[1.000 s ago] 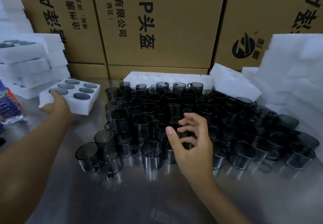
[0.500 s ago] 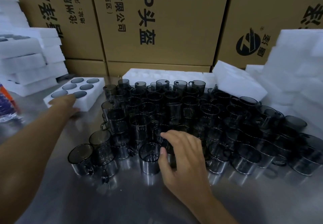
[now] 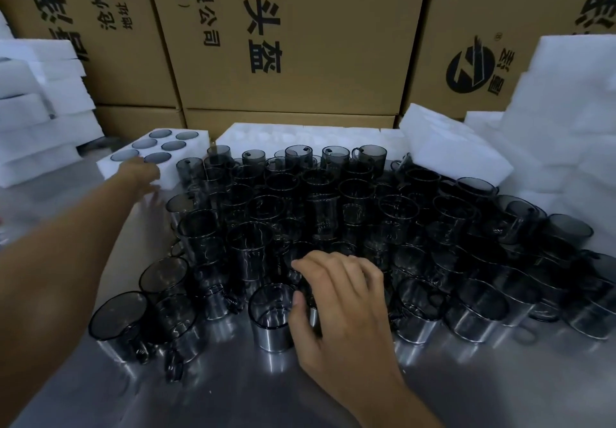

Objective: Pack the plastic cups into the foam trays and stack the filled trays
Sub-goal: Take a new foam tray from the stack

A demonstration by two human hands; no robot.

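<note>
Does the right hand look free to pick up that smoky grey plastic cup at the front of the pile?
Probably yes: the right hand already touches the smoky grey plastic cup, whose near side is unobstructed.

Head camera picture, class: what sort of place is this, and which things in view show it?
Probably a factory or warehouse packing bench: dozens of identical smoky plastic cups crowd a metal table, white foam trays stand in stacks, and printed cardboard cartons line the back.

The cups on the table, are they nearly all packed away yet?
Not nearly. One foam tray at the back left has all six holes filled, and the left hand rests on it. The right hand is closing on a cup at the front of the pile. Dozens of loose cups still cover the table, and the filled tray isn't stacked yet.
</note>
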